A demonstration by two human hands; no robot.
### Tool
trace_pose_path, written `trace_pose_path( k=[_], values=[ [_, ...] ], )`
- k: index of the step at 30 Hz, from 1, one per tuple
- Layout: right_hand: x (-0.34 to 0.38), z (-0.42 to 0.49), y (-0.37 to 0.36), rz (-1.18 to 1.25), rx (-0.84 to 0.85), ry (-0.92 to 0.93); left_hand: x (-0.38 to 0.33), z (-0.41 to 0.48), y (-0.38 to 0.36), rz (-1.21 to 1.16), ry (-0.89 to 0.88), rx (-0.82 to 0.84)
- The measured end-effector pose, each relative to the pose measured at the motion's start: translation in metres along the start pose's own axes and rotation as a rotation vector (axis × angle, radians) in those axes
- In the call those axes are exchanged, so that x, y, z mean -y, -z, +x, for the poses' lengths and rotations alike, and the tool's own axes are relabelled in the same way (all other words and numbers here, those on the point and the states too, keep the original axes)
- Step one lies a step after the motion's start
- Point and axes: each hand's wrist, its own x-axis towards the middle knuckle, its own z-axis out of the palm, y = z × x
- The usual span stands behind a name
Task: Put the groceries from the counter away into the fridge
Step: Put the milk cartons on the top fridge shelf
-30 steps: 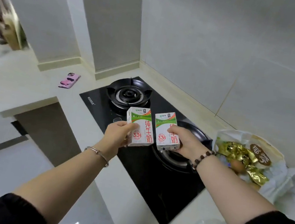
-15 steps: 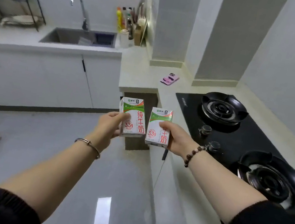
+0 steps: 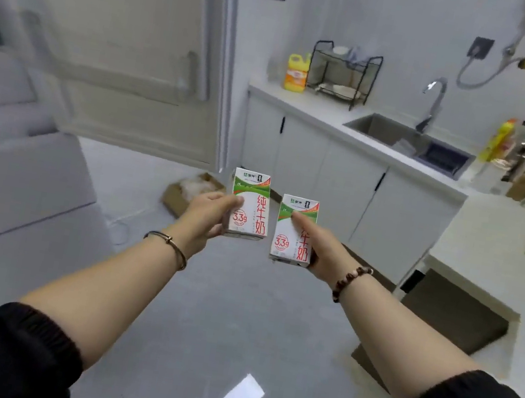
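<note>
Two small white milk cartons with green tops and red print are held out in front of me above the grey floor. My left hand [image 3: 204, 215] grips the left milk carton [image 3: 251, 205] from its left side, thumb across the front. My right hand [image 3: 319, 246] holds the right milk carton [image 3: 293, 235] from the right, thumb laid on its front. A white appliance [image 3: 14, 178] that may be the fridge stands at the left, blurred; I cannot tell which part of it is a door.
A white door [image 3: 123, 47] is straight ahead. White cabinets with a sink [image 3: 410, 140], tap, dish rack [image 3: 343, 71] and yellow bottle [image 3: 297, 72] run along the right. An open cardboard box [image 3: 191, 192] lies on the floor. A counter corner [image 3: 470, 278] juts in at right.
The view has swung left from the stove and counter toward the door and the white appliance. Both hands keep holding their cartons out in front.
</note>
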Motion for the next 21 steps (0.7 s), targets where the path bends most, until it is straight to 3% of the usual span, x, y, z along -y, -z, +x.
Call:
trace_pose_path(
  k=[12,21],
  values=[
    [0.016,0.076,-0.191,-0.27,0.508,0.077,-0.029,-0.045,0.151,-0.099,-0.161,-0.594],
    [0.042,0.094,-0.374,-0.297,0.646,0.211,-0.1,-0.051,0.284,-0.128,-0.323,-0.829]
  ],
)
